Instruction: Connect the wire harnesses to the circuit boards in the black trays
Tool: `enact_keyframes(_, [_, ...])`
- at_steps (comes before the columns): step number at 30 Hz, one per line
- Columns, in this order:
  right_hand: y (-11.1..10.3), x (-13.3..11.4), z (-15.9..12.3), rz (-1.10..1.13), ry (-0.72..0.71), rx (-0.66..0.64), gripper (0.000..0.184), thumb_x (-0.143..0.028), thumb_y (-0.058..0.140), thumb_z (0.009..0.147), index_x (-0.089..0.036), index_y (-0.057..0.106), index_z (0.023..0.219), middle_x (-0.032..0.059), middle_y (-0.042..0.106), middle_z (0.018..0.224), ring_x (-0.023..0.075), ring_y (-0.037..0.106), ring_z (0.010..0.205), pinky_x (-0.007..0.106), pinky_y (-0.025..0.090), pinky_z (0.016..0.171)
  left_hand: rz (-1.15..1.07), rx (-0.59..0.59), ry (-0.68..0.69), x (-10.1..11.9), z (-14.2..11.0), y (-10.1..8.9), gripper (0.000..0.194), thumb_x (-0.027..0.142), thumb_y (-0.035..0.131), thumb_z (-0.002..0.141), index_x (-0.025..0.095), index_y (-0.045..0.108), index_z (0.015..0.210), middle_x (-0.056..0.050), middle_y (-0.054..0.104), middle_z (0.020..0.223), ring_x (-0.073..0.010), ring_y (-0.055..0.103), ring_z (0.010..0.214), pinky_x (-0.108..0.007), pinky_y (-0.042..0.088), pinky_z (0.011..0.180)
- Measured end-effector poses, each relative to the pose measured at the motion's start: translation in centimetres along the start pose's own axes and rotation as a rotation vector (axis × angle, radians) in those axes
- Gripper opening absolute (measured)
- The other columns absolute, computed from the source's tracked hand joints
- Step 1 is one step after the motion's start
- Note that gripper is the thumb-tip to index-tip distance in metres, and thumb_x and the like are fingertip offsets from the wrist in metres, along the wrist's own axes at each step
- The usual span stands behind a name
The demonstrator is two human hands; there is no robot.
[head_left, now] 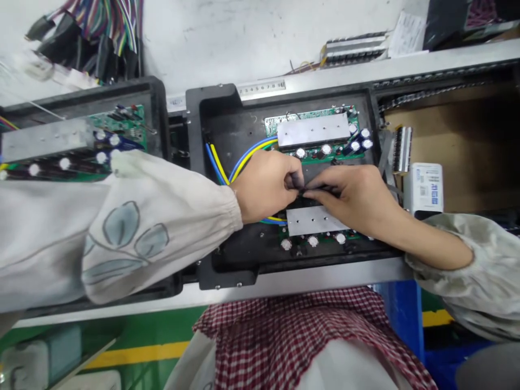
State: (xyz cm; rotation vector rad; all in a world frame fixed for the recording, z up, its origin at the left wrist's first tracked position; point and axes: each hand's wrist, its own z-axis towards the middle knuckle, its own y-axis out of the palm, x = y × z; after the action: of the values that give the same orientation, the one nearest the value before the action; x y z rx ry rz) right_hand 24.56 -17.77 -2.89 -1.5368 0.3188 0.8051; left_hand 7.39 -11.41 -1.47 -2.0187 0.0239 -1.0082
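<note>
My left hand (266, 184) and my right hand (349, 192) meet over the middle of a black tray (244, 252), fingertips nearly touching. Both are closed in a pinch around something small and dark that I cannot make out. Behind them lies a green circuit board (314, 115) with a silver heat sink (312, 130) and several round capacitors. A second heat sink (311, 221) sits on another board in front, partly covered by my right hand. Blue and yellow wires (247, 154) loop out from the boards, passing behind my left hand.
At the left, another black tray (156, 116) holds a similar board (136, 124). Bundled cables (101, 38) lie at the back left. On the right stand a white labelled box (424, 187) and a brown cardboard sheet (467, 146). A ruler (262, 88) runs along the tray's back edge.
</note>
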Motion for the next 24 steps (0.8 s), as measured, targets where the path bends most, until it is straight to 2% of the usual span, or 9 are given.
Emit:
enact_keyframes(14, [0.0,-0.04,-0.12,0.031,0.014,0.019,0.011,-0.013,0.065,0.079,-0.017,0.074,0.083,0.0024,0.074,0.084,0.0165,0.067,0.073,0.026,0.049,0.067,0.022,0.013,0.024,-0.07,0.11,0.06,0.011,0.014,0.057,0.068,0.015,0.067,0.072,0.006,0.063,0.063,-0.006,0.059,0.06,-0.016,0.042,0.06])
enact_keyframes(20, [0.1,-0.23,-0.17,0.05,0.072,0.002,0.009,-0.015,0.065,0.079,-0.017,0.073,0.084,0.0017,0.073,0.084,0.017,0.066,0.072,0.028,0.049,0.066,-0.005,0.048,0.044,-0.12,-0.04,0.17,0.01,0.011,0.057,0.065,0.015,0.065,0.07,0.007,0.061,0.061,-0.0069,0.058,0.059,-0.018,0.041,0.059])
enact_keyframes(24, [-0.06,-0.44,-0.09,0.078,0.131,-0.011,0.008,-0.015,0.066,0.078,-0.018,0.071,0.082,0.0003,0.072,0.079,0.0169,0.065,0.069,0.028,0.047,0.064,-0.021,0.079,0.119,-0.22,-0.19,0.77,0.013,0.007,0.055,0.063,0.016,0.059,0.072,0.006,0.061,0.062,-0.0088,0.058,0.059,-0.021,0.041,0.06])
